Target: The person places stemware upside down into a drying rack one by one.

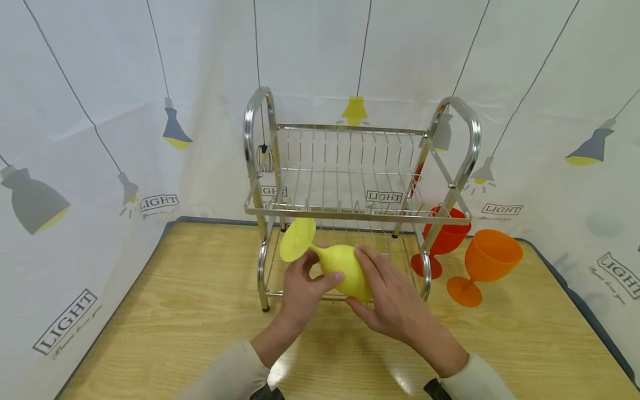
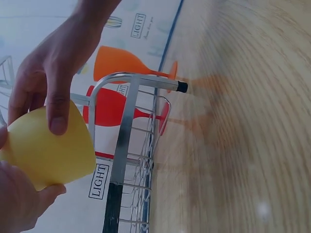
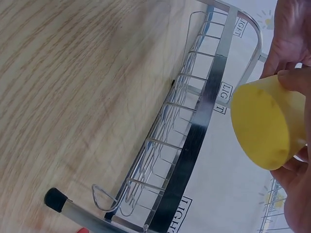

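Observation:
A yellow goblet (image 1: 344,266) is held tilted on its side between both hands, its round foot up to the left and its bowl toward the right. My left hand (image 1: 302,286) grips it where the stem meets the bowl, thumb lying along the bowl. My right hand (image 1: 395,294) holds the bowl near the rim, fingers on top and thumb below. In the right wrist view the wide mouth of the yellow goblet (image 3: 260,126) faces the camera. Directly behind the hands stands a two-tier metal dish rack (image 1: 350,214).
Right of the rack an orange goblet (image 1: 492,255) stands upright on the wooden table (image 1: 200,311). A red goblet (image 1: 445,236) stands beside it, partly behind the rack's right leg. A white cloth backdrop (image 1: 215,150) printed with lamps rises behind the table.

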The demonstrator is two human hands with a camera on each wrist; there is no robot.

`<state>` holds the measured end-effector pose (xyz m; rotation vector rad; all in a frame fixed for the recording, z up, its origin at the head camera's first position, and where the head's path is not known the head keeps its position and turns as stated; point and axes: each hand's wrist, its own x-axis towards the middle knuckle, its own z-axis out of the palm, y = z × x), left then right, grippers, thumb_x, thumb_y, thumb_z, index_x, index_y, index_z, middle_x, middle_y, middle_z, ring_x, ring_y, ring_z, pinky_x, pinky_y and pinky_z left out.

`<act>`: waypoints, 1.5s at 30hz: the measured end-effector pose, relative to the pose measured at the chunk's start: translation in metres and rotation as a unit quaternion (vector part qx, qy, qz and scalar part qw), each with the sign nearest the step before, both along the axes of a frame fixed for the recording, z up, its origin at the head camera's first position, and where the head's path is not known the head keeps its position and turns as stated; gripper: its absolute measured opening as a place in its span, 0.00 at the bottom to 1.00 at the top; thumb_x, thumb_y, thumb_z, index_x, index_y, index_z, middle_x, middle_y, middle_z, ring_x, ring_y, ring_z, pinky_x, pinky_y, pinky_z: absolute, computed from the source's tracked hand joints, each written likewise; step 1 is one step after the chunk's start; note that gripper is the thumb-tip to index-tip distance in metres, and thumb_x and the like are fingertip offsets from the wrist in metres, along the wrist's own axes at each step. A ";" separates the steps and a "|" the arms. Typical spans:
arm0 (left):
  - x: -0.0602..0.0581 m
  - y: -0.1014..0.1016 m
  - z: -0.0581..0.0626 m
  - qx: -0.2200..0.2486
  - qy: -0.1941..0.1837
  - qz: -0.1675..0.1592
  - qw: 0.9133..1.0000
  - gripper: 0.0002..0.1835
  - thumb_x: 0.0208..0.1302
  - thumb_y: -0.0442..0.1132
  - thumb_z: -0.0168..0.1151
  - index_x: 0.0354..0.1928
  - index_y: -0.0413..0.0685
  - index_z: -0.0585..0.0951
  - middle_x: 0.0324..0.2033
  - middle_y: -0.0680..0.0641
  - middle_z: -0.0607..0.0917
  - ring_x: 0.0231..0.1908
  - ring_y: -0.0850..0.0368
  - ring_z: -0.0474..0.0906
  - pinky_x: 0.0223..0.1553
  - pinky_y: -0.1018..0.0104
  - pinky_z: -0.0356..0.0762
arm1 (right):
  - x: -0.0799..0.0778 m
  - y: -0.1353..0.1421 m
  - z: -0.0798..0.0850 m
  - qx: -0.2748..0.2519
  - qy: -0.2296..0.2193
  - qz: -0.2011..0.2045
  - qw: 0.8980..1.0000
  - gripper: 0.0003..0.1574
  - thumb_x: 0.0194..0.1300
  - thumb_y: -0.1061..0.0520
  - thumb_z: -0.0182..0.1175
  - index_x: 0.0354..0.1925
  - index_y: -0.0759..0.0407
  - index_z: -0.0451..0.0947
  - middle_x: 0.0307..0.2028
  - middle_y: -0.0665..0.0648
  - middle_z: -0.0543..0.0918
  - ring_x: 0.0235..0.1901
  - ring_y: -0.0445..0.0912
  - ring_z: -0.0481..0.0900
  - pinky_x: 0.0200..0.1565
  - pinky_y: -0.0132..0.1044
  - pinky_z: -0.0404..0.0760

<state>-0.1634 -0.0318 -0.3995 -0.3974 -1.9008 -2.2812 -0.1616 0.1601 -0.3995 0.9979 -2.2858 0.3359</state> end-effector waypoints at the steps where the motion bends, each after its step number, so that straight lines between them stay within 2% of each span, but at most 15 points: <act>1: 0.001 0.001 -0.001 0.000 0.014 0.000 1.000 0.32 0.50 0.26 0.71 0.59 0.43 0.71 0.54 0.43 0.76 0.56 0.48 0.72 0.52 0.56 0.81 | 0.000 0.000 0.000 -0.001 -0.003 -0.003 1.000 0.57 0.48 0.45 0.73 0.67 0.71 0.61 0.62 0.67 0.69 0.55 0.57 0.74 0.54 0.48 0.80; 4: 0.005 0.003 -0.001 -0.009 0.061 -0.003 0.998 0.37 0.49 0.25 0.72 0.62 0.45 0.68 0.56 0.43 0.74 0.58 0.48 0.72 0.56 0.54 0.79 | 0.001 0.000 0.000 -0.010 -0.014 -0.009 1.000 0.58 0.48 0.47 0.74 0.67 0.71 0.59 0.62 0.67 0.69 0.56 0.58 0.74 0.55 0.49 0.80; 8: 0.007 0.005 -0.001 -0.051 0.124 -0.001 0.991 0.39 0.49 0.27 0.74 0.63 0.48 0.67 0.56 0.45 0.77 0.57 0.51 0.75 0.57 0.56 0.78 | 0.002 0.000 -0.001 -0.029 -0.033 -0.011 0.999 0.58 0.48 0.49 0.74 0.69 0.71 0.57 0.62 0.67 0.69 0.58 0.57 0.72 0.57 0.50 0.78; 10: 0.006 0.006 -0.002 -0.076 0.161 0.008 0.984 0.41 0.48 0.28 0.75 0.64 0.48 0.66 0.56 0.46 0.77 0.56 0.52 0.75 0.58 0.57 0.77 | 0.002 0.000 0.000 -0.037 -0.041 -0.011 0.998 0.59 0.48 0.50 0.75 0.69 0.70 0.57 0.62 0.67 0.69 0.58 0.57 0.72 0.58 0.50 0.77; 13: 0.005 0.008 -0.003 -0.126 0.219 0.026 0.967 0.43 0.46 0.27 0.75 0.65 0.46 0.64 0.56 0.46 0.74 0.56 0.53 0.73 0.59 0.58 0.74 | 0.003 -0.001 0.000 -0.046 -0.053 -0.014 0.997 0.60 0.47 0.50 0.76 0.69 0.70 0.56 0.62 0.67 0.69 0.59 0.58 0.71 0.59 0.51 0.76; 14: 0.004 0.008 -0.003 -0.148 0.241 0.032 0.958 0.42 0.47 0.27 0.75 0.64 0.45 0.64 0.56 0.46 0.74 0.55 0.53 0.73 0.58 0.58 0.75 | 0.003 -0.001 0.000 -0.048 -0.058 -0.017 0.997 0.60 0.45 0.50 0.77 0.68 0.69 0.57 0.62 0.67 0.69 0.59 0.57 0.71 0.59 0.52 0.76; 16: 0.004 0.010 -0.004 -0.200 0.300 0.049 0.932 0.38 0.47 0.26 0.73 0.62 0.42 0.68 0.54 0.44 0.73 0.54 0.52 0.73 0.56 0.59 0.77 | 0.003 -0.001 0.000 -0.052 -0.072 -0.019 0.996 0.58 0.44 0.52 0.77 0.67 0.67 0.59 0.61 0.64 0.70 0.58 0.56 0.71 0.60 0.52 0.75; 20: 0.003 0.010 -0.004 -0.280 0.406 0.091 0.865 0.31 0.46 0.28 0.71 0.56 0.39 0.75 0.51 0.41 0.72 0.50 0.50 0.77 0.48 0.61 0.83 | 0.004 -0.001 -0.003 -0.062 -0.104 -0.024 0.992 0.54 0.40 0.55 0.79 0.63 0.60 0.64 0.58 0.58 0.72 0.56 0.52 0.72 0.59 0.51 0.76; 21: 0.002 0.010 -0.004 -0.288 0.422 0.099 0.854 0.31 0.45 0.29 0.71 0.56 0.38 0.76 0.51 0.40 0.72 0.49 0.49 0.78 0.47 0.61 0.83 | 0.004 0.000 -0.003 -0.065 -0.111 -0.023 0.991 0.52 0.39 0.56 0.79 0.62 0.59 0.65 0.58 0.57 0.72 0.55 0.51 0.72 0.59 0.50 0.76; 22: 0.002 0.010 -0.004 -0.291 0.429 0.102 0.849 0.31 0.45 0.29 0.71 0.56 0.38 0.76 0.51 0.40 0.72 0.49 0.48 0.78 0.47 0.61 0.83 | 0.004 0.000 -0.004 -0.069 -0.116 -0.024 0.991 0.52 0.38 0.56 0.79 0.61 0.59 0.65 0.58 0.57 0.72 0.55 0.51 0.72 0.58 0.50 0.76; 24: 0.001 0.010 -0.004 -0.296 0.434 0.106 0.844 0.32 0.44 0.29 0.71 0.56 0.38 0.75 0.51 0.40 0.73 0.48 0.49 0.78 0.45 0.62 0.84 | 0.004 0.000 -0.005 -0.076 -0.122 -0.023 0.989 0.53 0.37 0.57 0.79 0.61 0.59 0.65 0.58 0.57 0.72 0.55 0.51 0.72 0.58 0.50 0.76; 28: 0.001 0.009 -0.006 -0.296 0.429 0.103 0.847 0.31 0.45 0.31 0.71 0.56 0.39 0.76 0.50 0.41 0.73 0.49 0.50 0.78 0.46 0.62 0.84 | 0.003 0.000 -0.005 -0.073 -0.124 -0.021 0.989 0.51 0.38 0.57 0.78 0.60 0.58 0.66 0.56 0.55 0.74 0.53 0.49 0.73 0.58 0.50 0.76; 32: 0.001 0.007 -0.007 -0.295 0.433 0.105 0.845 0.29 0.50 0.35 0.70 0.57 0.40 0.76 0.51 0.40 0.74 0.52 0.49 0.76 0.50 0.56 0.82 | 0.004 -0.001 -0.005 -0.077 -0.120 -0.011 0.990 0.49 0.38 0.56 0.80 0.58 0.59 0.68 0.53 0.55 0.76 0.51 0.49 0.74 0.55 0.50 0.78; 38: -0.001 0.001 -0.005 -0.292 0.470 0.094 0.828 0.25 0.63 0.44 0.59 0.58 0.38 0.75 0.54 0.37 0.74 0.54 0.45 0.75 0.52 0.53 0.81 | 0.008 0.001 -0.002 -0.106 -0.114 -0.002 0.988 0.51 0.36 0.60 0.80 0.59 0.60 0.67 0.53 0.57 0.76 0.51 0.50 0.76 0.52 0.51 0.81; 45: -0.004 -0.008 0.002 -0.290 0.509 0.106 0.803 0.30 0.71 0.53 0.49 0.60 0.33 0.72 0.54 0.36 0.76 0.51 0.45 0.78 0.46 0.55 0.83 | 0.013 0.011 0.010 -0.093 -0.054 0.005 0.994 0.46 0.31 0.60 0.81 0.51 0.62 0.72 0.47 0.59 0.78 0.47 0.53 0.77 0.49 0.55 0.80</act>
